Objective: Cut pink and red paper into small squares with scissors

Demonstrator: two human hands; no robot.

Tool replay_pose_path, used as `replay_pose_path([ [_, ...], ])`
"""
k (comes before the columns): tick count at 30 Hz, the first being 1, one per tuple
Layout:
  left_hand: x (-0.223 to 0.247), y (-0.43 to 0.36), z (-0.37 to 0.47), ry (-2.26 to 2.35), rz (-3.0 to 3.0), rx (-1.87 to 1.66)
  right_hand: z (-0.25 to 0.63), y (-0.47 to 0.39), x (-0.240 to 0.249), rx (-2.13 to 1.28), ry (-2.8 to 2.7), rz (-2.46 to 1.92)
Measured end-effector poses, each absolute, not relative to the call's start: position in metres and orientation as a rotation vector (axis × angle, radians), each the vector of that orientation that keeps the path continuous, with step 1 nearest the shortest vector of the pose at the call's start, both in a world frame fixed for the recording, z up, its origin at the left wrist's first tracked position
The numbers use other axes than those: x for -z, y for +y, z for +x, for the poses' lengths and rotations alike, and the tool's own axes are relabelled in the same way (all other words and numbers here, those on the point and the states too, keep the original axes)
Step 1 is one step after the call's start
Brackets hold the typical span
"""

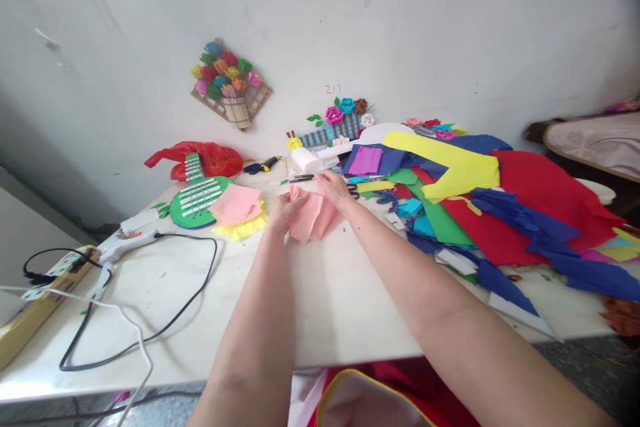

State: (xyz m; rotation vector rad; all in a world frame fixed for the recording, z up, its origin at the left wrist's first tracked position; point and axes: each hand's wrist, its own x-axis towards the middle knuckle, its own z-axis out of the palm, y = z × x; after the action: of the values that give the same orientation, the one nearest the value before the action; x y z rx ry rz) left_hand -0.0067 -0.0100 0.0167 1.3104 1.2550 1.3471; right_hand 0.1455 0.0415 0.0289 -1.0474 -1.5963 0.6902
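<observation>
Creased pink paper (311,219) is held above the middle of the white table, between both hands. My left hand (287,208) has its fingers closed on the left part of the paper. At the upper right of the sheet, my right hand (332,188) is closed with its fingertips pinched on the paper's edge. More pink paper (235,204) lies to the left on yellow paper (245,228), partly over a green guitar-shaped craft (194,203) with white strips. Just beyond my hands are dark pens (302,179) and a white roll (307,161).
A white glue gun (127,245) with a looping black cord and a power strip (47,293) are at left. Scissors (255,167) and a red plastic bag (210,159) sit behind. Coloured sheets, including yellow paper (463,170) and red paper (540,200), are heaped at right.
</observation>
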Motion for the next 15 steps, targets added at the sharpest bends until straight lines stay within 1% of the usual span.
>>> replay_pose_path([
  [3, -0.013, -0.007, -0.014, 1.122, 1.175, -1.465, 0.157, 0.047, -0.021, -0.814, -1.568, -1.059],
  [8, -0.012, -0.008, -0.018, 1.051, 1.107, -1.551, 0.167, 0.042, -0.018, -1.055, -1.785, -0.927],
  [12, -0.014, -0.010, -0.018, 1.051, 1.093, -1.599, 0.172, 0.041, -0.020, -1.082, -1.893, -0.789],
  [15, -0.015, -0.009, -0.018, 1.079, 1.067, -1.633, 0.176, 0.045, -0.018, -1.023, -1.900, -0.815],
])
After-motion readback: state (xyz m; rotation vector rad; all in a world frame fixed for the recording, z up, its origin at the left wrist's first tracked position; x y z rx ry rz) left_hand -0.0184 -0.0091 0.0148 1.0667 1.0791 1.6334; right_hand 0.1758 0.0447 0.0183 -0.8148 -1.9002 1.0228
